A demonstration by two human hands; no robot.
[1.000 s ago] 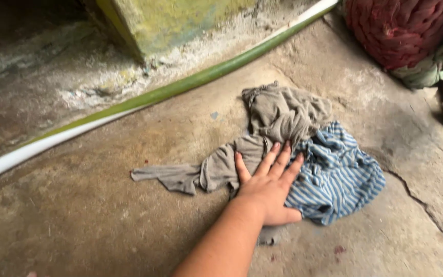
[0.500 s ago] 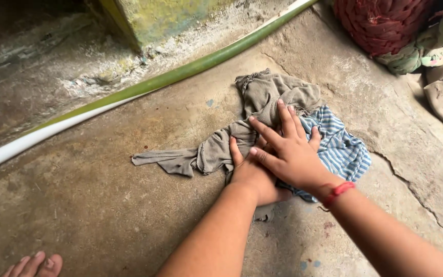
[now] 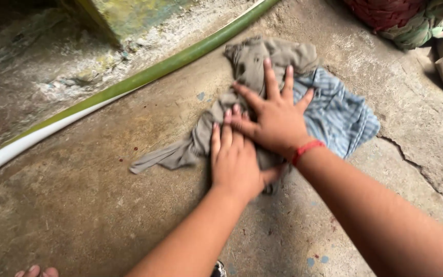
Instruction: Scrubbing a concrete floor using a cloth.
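Head view, grey cloth [image 3: 262, 66] lying upper-right to lower-left, left hand [image 3: 237, 159], right hand [image 3: 275, 120] flat, fingers spread

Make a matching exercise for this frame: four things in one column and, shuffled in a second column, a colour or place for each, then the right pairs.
Things:
1. grey-brown cloth
2. striped cloth
3. hose
4. wristband

Descriptions:
A. red, on the right hand's wrist
B. blue with thin pale stripes, to the right of both hands
C. green fading to white, running diagonally across the concrete floor
D. crumpled and drab, pressed under the left hand and the right hand

Pairs: 1-D, 2-B, 3-C, 4-A
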